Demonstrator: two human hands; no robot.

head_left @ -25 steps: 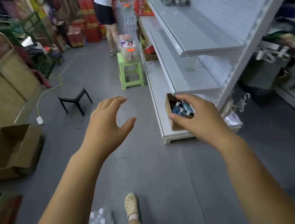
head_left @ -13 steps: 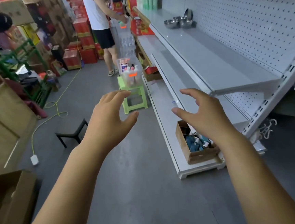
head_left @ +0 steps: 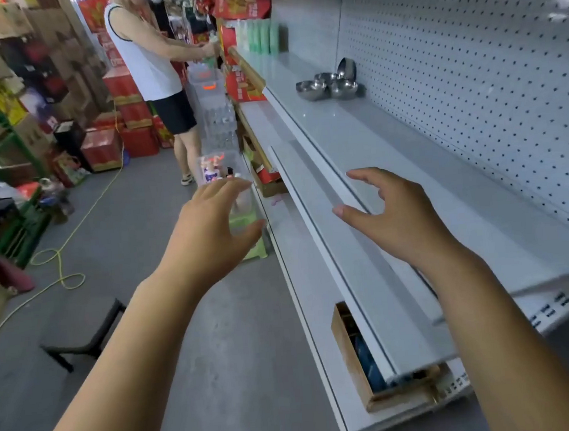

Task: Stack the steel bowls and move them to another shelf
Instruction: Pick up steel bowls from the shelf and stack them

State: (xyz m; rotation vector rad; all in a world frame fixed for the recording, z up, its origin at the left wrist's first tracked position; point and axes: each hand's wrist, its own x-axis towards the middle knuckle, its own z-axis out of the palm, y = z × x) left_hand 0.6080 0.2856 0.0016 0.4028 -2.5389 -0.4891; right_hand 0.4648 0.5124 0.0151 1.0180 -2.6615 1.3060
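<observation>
Both hands, left and right, hang spread and hold nothing; the bowls sit on the shelf well beyond the right hand.

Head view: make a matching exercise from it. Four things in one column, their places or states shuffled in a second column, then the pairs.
Things
1. bowls
2. box
3. black stool
4. right hand

Places or states
A. on the bottom shelf
B. on the floor, at left
C. in the air, open, holding nothing
D. on the upper shelf, by the pegboard

Pairs: 1-D, 2-A, 3-B, 4-C
</observation>
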